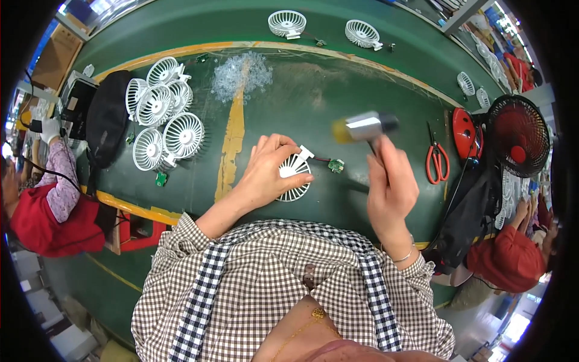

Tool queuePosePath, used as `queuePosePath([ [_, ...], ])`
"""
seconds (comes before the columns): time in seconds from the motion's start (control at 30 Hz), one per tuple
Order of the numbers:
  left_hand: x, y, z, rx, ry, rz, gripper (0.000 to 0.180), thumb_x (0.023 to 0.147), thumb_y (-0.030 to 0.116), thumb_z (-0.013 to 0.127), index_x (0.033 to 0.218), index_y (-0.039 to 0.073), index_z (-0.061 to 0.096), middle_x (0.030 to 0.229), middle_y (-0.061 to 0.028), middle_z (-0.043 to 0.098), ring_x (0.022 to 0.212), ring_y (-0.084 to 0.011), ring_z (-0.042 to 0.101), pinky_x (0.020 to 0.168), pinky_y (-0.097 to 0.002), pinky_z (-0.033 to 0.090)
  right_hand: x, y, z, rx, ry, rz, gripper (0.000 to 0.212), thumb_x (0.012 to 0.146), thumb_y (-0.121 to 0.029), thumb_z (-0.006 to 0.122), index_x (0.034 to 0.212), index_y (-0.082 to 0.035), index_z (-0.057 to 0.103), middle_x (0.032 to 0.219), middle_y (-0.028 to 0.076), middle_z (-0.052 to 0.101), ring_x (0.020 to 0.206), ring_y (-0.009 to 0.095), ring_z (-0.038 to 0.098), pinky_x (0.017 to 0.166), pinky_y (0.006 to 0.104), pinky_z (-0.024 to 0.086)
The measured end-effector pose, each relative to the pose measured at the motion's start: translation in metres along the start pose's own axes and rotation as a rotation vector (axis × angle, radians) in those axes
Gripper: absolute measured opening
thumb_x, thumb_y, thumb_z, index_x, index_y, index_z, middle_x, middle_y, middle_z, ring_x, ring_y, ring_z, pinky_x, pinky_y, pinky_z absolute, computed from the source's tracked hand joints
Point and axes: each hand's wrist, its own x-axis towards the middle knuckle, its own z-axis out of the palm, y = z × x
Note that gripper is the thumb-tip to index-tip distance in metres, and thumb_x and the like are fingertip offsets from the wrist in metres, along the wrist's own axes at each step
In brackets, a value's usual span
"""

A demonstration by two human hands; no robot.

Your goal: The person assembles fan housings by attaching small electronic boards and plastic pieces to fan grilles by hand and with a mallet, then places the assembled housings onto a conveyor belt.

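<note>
My left hand [265,172] grips a round white plastic fan cage [295,190] against the table, thumb lying across its ribs and fingers curled over the far side. From the cage's white tab, dark wires run to a small green circuit board [336,165] lying to its right. In my right hand [393,184] is a mallet [365,127], closed in the fingers by its handle. The mallet's head, silvery with a yellow face and a dark end, is raised right of the cage and slightly blurred.
Several white fan cages [183,135] are grouped at the left, near a black bag [110,120]. Small clear plastic pieces [242,75] lie in a pile. Red-handled pliers [436,163] and a black fan [517,137] stand right. Co-workers sit on both sides.
</note>
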Motion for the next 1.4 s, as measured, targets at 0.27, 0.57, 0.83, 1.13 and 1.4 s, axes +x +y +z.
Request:
queuePosePath([
  [0.27, 0.001, 0.001, 0.007, -0.087, 0.075, 0.019, 0.042, 0.068, 0.023, 0.081, 0.101, 0.001, 0.066, 0.111, -0.0102, 0.059, 0.106, -0.0277, 0.049, 0.092, -0.0367, 0.041, -0.026, 0.028, 0.003, 0.032, -0.376, 0.251, 0.046, 0.072, -0.006, 0.072, 0.117, -0.004, 0.062, 0.094, 0.011, 0.064, 0.084, 0.027, 0.060, 0.073, 0.0368, 0.049],
  [0.57, -0.005, 0.010, 0.000, -1.161, 0.049, -0.475, 0.015, 0.083, 0.003, 0.070, 0.096, -0.001, 0.065, 0.088, -0.0061, 0.068, 0.078, -0.0100, 0.064, 0.073, -0.0223, 0.051, -0.018, 0.015, 0.035, 0.084, -0.243, -0.091, 0.015, 0.069, -0.007, 0.073, 0.082, -0.006, 0.066, 0.076, 0.003, 0.059, 0.079, 0.022, 0.056, 0.075, 0.0363, 0.042],
  [0.83, -0.006, 0.007, 0.002, -1.315, 0.081, -0.526, 0.013, 0.086, 0.005, 0.067, 0.097, 0.000, 0.062, 0.092, -0.0057, 0.067, 0.084, -0.0100, 0.063, 0.075, -0.0224, 0.050, -0.025, 0.011, 0.041, 0.191, -0.307, 0.033, 0.013, 0.072, -0.007, 0.072, 0.082, -0.003, 0.065, 0.073, 0.006, 0.059, 0.072, 0.022, 0.057, 0.065, 0.0330, 0.044],
  [1.13, 0.034, -0.026, -0.036, 0.165, 0.355, -0.061, 0.017, 0.078, 0.009, 0.070, 0.092, 0.001, 0.064, 0.085, -0.0088, 0.061, 0.076, -0.0221, 0.060, 0.069, -0.0315, 0.049, -0.024, 0.014, 0.046, 0.800, -0.559, 0.858, 0.012, 0.087, -0.008, 0.067, 0.089, 0.004, 0.067, 0.074, 0.002, 0.067, 0.065, 0.005, 0.058, 0.059, 0.0201, 0.047],
  [1.4, 0.056, -0.069, -0.051, 0.652, 0.443, 0.085, 0.013, 0.073, 0.004, 0.068, 0.085, 0.002, 0.064, 0.087, -0.0099, 0.055, 0.086, -0.0288, 0.052, 0.073, -0.0392, 0.044, -0.024, 0.020, 0.051, 0.835, -0.573, 0.849, 0.013, 0.087, -0.008, 0.068, 0.091, 0.005, 0.066, 0.076, 0.003, 0.067, 0.066, 0.005, 0.059, 0.060, 0.0198, 0.047],
])
